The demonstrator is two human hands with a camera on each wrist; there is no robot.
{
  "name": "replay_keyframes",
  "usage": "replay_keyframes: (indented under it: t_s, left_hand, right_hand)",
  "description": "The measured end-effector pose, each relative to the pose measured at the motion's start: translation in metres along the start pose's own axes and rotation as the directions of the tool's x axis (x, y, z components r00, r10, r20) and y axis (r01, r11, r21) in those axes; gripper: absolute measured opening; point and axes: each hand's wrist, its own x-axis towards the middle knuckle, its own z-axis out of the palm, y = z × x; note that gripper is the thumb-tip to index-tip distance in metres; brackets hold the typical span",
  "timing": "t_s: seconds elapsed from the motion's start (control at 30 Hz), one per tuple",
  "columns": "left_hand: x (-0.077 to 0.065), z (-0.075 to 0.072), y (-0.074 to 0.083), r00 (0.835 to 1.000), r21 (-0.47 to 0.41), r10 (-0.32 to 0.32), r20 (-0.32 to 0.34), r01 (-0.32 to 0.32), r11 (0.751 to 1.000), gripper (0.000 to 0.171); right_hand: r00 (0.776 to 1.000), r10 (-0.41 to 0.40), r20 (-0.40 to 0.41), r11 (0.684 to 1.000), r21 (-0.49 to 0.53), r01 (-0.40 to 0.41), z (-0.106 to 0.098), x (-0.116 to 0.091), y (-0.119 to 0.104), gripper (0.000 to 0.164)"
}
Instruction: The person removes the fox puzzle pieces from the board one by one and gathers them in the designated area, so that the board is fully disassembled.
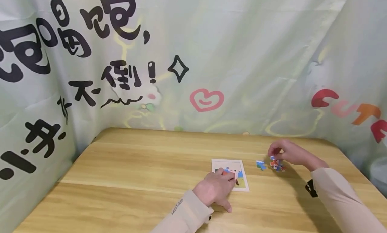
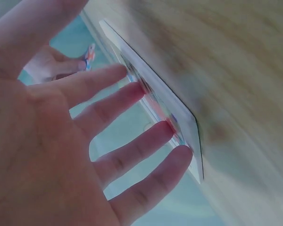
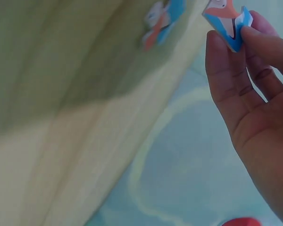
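Observation:
My left hand [image 1: 215, 188] rests its outstretched fingertips on a small white-framed picture puzzle board [image 1: 215, 162] with an animal picture. In the left wrist view, the fingers are spread and touch the picture side of the board [image 2: 191, 122]; the hand covers part of the picture in the head view. Between thumb and fingers, my right hand [image 1: 291, 152] pinches a blue, orange and white puzzle piece [image 3: 228, 22]. Beneath that hand, other colourful puzzle pieces [image 1: 276, 165] lie on the table, apart from the board.
One blue and green puzzle piece [image 1: 260, 165] lies between the board and the other pieces. The wooden table [image 1: 127, 166] has its far edge against a printed cloth backdrop [image 1: 248, 58], and cloth also hangs along the left and right sides.

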Motion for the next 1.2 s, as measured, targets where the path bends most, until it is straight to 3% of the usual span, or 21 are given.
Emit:
replay_keyframes:
  t_s: [0.27, 0.47, 0.83, 1.03, 1.2]
  left_hand:
    - [-0.003, 0.003, -0.001, 1.0, -0.025, 0.017, -0.022, -0.018, 1.0, 0.08]
    - [-0.005, -0.001, -0.005, 0.999, -0.058, 0.013, -0.051, -0.016, 0.998, 0.079]
    - [-0.005, -0.002, 0.003, 0.999, -0.054, 0.027, -0.041, -0.029, 0.998, 0.072]
    - [-0.007, 0.0, 0.005, 0.999, -0.011, 0.031, -0.025, -0.031, 0.999, 0.074]
    - [-0.009, 0.004, 0.003, 0.997, 0.003, 0.066, -0.041, -0.066, 0.998, 0.069]
  right_hand:
    - [0.994, 0.111, 0.009, 0.993, 0.044, -0.112, -0.004, -0.023, 0.023, 0.021]
    - [0.992, 0.127, -0.009, 0.991, 0.041, -0.126, -0.01, -0.027, 0.037, 0.023]
    - [0.988, 0.153, -0.006, 0.986, 0.063, -0.152, -0.01, -0.044, 0.05, 0.021]
    - [0.983, 0.18, 0.023, 0.972, 0.148, -0.181, -0.006, -0.042, 0.051, 0.021]
    - [0.987, 0.163, -0.008, 0.985, 0.055, -0.163, -0.002, -0.042, 0.05, 0.018]
